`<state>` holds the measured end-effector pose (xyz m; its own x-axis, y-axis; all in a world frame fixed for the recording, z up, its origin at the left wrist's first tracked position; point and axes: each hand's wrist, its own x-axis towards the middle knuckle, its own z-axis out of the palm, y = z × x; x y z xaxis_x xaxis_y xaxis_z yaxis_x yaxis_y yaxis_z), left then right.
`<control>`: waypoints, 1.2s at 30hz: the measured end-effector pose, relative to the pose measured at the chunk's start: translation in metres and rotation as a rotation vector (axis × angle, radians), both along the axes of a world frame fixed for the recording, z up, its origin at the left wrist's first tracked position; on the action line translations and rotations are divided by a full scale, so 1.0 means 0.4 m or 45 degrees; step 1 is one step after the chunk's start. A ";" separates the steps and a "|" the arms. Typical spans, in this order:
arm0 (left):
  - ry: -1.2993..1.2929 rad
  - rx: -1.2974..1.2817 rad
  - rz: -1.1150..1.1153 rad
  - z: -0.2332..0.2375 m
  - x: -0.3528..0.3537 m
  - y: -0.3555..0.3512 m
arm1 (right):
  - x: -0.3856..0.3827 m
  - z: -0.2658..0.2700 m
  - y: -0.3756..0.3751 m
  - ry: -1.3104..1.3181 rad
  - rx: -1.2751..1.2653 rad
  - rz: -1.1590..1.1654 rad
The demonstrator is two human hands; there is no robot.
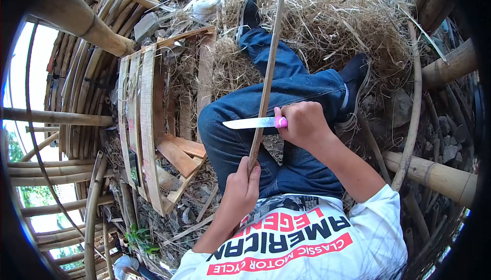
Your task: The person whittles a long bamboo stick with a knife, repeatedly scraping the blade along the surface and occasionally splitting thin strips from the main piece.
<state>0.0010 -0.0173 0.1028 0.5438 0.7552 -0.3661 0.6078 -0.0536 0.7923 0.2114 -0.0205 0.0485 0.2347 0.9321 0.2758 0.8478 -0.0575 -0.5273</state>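
Note:
My left hand (242, 187) is closed round the lower end of a long, thin bamboo strip (272, 57), which slants up and away past my knees. In my right hand (305, 122) is a knife (250, 123) with a pink handle, my fingers wrapped round the grip. Its pale blade points left and crosses the strip in this view, a little above my left hand. Both hands are over my lap, where my legs in blue jeans (225, 114) are bent and crossed.
A wooden slatted crate (148, 121) lies to the left with loose boards. Dry shavings (353, 19) cover the ground ahead of my feet. Thick bamboo poles (440, 177) stand at right and upper left, with a bamboo slat wall (82, 96) at left. Stones (450, 152) lie at right.

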 end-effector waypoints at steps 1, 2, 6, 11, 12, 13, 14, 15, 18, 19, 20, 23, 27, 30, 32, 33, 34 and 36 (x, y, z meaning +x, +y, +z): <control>-0.002 -0.001 0.003 0.008 0.002 0.002 | -0.003 0.006 -0.002 -0.002 -0.001 0.003; 0.027 -0.019 -0.008 0.015 0.004 0.003 | -0.008 0.010 -0.004 -0.005 -0.018 0.012; 0.065 -0.058 -0.088 0.025 0.002 -0.004 | -0.008 -0.011 -0.003 0.060 0.051 -0.010; 0.105 0.012 -0.124 0.038 0.016 -0.007 | 0.009 -0.027 0.012 -0.096 0.111 -0.083; 0.148 0.007 -0.127 0.038 0.016 -0.007 | 0.010 -0.034 0.016 -0.128 0.120 -0.083; 0.148 0.004 -0.124 0.037 0.017 -0.006 | 0.014 -0.038 0.024 -0.127 0.117 -0.080; 0.143 0.025 -0.121 0.036 0.017 -0.006 | 0.018 -0.043 0.033 -0.122 0.168 -0.102; 0.143 0.042 -0.115 0.035 0.014 -0.007 | 0.019 -0.048 0.039 -0.113 0.215 -0.122; 0.141 0.069 -0.084 0.031 0.014 0.001 | 0.017 -0.065 0.063 -0.128 0.227 -0.092; 0.140 0.072 -0.085 0.029 0.014 0.003 | 0.020 -0.064 0.074 -0.123 0.230 -0.195; 0.108 0.086 -0.079 0.026 0.013 0.002 | 0.028 -0.069 0.082 -0.123 0.230 -0.195; 0.107 0.090 -0.057 0.011 0.004 0.004 | 0.038 -0.096 0.103 -0.136 0.233 -0.186; 0.076 0.073 -0.041 0.018 0.008 0.008 | 0.050 -0.082 0.111 -0.213 0.288 -0.142; 0.101 0.102 -0.027 0.017 0.011 0.016 | 0.069 -0.089 0.140 -0.200 0.369 -0.138; 0.095 0.080 -0.028 0.022 0.010 0.016 | 0.073 -0.093 0.144 -0.236 0.396 -0.114; 0.087 0.060 -0.032 0.024 0.011 0.017 | 0.067 -0.096 0.142 -0.239 0.396 -0.113; 0.085 0.062 -0.031 0.015 0.006 0.019 | 0.055 -0.101 0.137 -0.203 0.340 -0.123; 0.078 0.029 0.006 -0.012 -0.011 0.025 | 0.035 -0.093 0.118 -0.166 0.289 -0.131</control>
